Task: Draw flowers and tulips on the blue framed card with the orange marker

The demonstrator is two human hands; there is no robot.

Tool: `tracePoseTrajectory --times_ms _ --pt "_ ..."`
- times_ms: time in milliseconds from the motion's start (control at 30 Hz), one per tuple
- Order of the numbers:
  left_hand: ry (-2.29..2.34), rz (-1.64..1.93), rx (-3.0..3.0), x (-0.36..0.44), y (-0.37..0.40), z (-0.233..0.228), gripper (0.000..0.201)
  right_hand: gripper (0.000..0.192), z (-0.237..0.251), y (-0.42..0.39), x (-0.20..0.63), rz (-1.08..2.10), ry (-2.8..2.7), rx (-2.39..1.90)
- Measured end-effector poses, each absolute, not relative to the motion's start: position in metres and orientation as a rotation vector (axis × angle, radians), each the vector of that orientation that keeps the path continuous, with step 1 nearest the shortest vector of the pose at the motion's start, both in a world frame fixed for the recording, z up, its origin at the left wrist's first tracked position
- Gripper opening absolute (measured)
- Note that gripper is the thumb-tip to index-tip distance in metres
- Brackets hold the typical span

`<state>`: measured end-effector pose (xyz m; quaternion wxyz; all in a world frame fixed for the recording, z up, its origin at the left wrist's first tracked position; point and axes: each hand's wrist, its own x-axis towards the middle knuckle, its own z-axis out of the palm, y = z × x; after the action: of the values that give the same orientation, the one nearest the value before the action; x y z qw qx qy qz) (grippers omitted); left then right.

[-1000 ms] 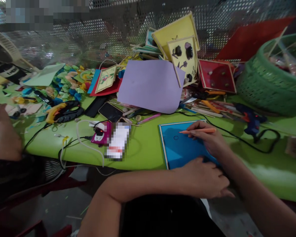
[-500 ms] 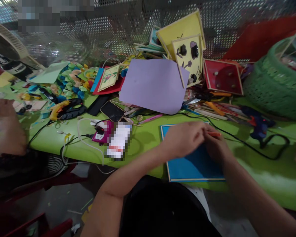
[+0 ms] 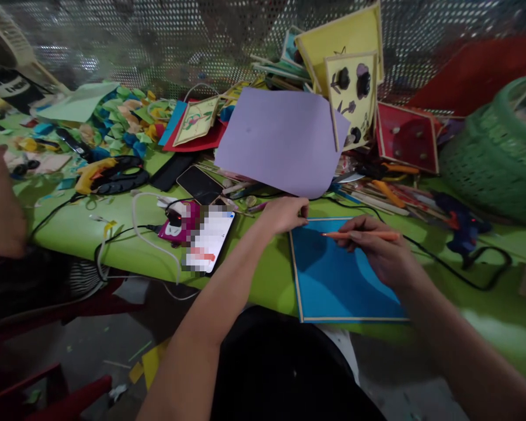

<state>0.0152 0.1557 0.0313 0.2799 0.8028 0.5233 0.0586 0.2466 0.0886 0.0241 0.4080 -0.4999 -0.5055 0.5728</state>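
My right hand (image 3: 379,248) grips an orange pen (image 3: 372,235) over a blue sheet (image 3: 346,278). The pen lies nearly level, its tip pointing left above the upper part of the sheet. Thin pale wooden strips edge the sheet on its visible sides. At the sheet's upper left corner is my left hand (image 3: 287,213), fingers curled together; what they hold, if anything, is hidden. A purple sheet of paper (image 3: 280,140) lies just beyond this hand.
A lit phone (image 3: 217,240) and a magenta device (image 3: 182,225) with cables lie to the left. A glue gun (image 3: 458,222) and green basket (image 3: 495,152) stand right. Framed cards (image 3: 353,99) lean behind. Another person's arm (image 3: 2,199) rests at far left.
My hands have moved apart. The left went to the sheet's upper left corner, while the right now holds the orange pen in plain sight, tip to the left.
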Motion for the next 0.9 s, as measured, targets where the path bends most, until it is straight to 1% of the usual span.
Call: tracePoseTrajectory --times_ms 167,333,667,900 --pt "1.358 0.170 2.157 0.013 0.159 0.030 0.017 0.020 0.010 0.089 0.246 1.322 -1.381 -1.367" --pt "1.345 0.158 2.143 0.013 0.162 0.030 0.018 0.023 0.013 0.084 0.245 1.212 -1.515 -1.432" --pt "1.372 0.118 2.149 0.015 0.160 0.035 0.022 0.024 0.014 0.081 0.240 1.204 -1.581 -1.435" --pt "1.371 0.138 2.135 0.015 0.160 0.034 0.020 0.025 0.009 0.081 0.243 1.188 -1.628 -1.435"
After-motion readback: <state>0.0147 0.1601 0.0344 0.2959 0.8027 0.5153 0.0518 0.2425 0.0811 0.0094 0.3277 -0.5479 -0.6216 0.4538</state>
